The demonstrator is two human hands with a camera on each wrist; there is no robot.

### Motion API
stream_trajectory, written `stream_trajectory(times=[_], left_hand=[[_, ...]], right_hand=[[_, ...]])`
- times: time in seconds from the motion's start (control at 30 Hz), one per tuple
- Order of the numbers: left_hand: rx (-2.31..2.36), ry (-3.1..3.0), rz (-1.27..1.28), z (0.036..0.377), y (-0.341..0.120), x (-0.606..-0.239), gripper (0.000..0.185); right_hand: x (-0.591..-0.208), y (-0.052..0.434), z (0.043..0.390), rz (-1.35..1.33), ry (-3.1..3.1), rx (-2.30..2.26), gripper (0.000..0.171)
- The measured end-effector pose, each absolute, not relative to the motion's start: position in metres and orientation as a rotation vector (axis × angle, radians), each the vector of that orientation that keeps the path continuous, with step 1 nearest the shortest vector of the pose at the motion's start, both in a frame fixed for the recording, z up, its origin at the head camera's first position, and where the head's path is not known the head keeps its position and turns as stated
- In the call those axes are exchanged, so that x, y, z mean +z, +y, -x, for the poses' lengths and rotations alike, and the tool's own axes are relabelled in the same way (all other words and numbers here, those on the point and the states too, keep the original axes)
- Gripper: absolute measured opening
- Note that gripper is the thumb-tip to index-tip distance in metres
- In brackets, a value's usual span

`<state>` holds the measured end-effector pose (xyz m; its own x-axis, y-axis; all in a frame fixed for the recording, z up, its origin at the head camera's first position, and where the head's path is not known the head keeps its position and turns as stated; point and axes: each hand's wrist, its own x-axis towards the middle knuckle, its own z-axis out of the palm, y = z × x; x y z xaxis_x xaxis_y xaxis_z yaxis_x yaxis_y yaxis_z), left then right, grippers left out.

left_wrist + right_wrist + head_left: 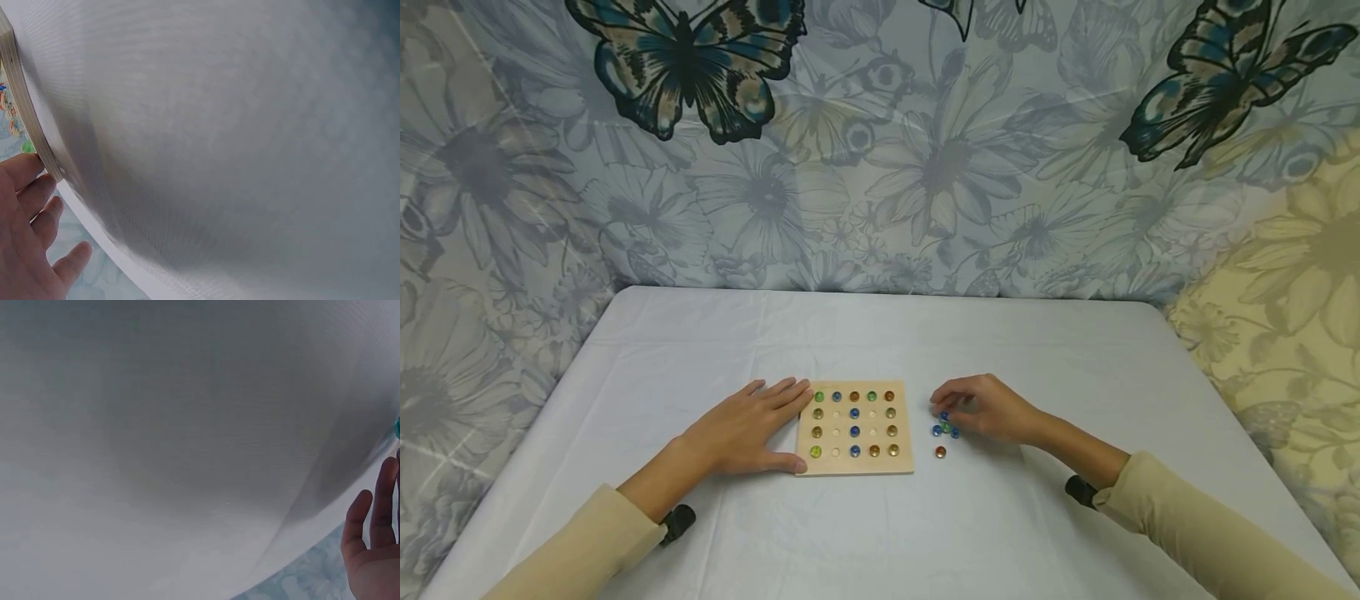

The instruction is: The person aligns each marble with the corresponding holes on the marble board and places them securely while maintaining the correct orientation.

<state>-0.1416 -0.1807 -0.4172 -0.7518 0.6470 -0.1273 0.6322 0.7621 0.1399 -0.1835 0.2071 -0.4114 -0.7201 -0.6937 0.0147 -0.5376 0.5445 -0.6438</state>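
A pale wooden board [863, 465] lies flat on the table, with rows of round hollows. Coloured glass marbles [854, 432], green, blue and amber, sit in many of them; some hollows in the second and fourth columns are bare. My left hand [741, 427] rests against the board's left side, fingers spread, thumb at the near corner. To the right of the board, my right hand [992, 408] bends its fingers over a small cluster of blue and green marbles [946, 427]. Whether its fingertips pinch one is hidden. Nearer lies an amber marble [940, 452], apart.
A white cloth covers the table [1000, 525]. Behind it hangs a fabric backdrop [940, 183] with flowers and butterflies, which also runs down both sides. Dark wrist cameras [678, 523] sit under both forearms.
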Motion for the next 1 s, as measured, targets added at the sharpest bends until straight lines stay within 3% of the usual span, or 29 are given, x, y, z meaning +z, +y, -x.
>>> stream_trajectory(times=[1.0], left_hand=[[0.142,2.78,-1.018,0.142,-0.18,-0.416,0.101]], right_hand=[[-0.407,0.144,0.182,1.06,2.469,-1.002,0.028]])
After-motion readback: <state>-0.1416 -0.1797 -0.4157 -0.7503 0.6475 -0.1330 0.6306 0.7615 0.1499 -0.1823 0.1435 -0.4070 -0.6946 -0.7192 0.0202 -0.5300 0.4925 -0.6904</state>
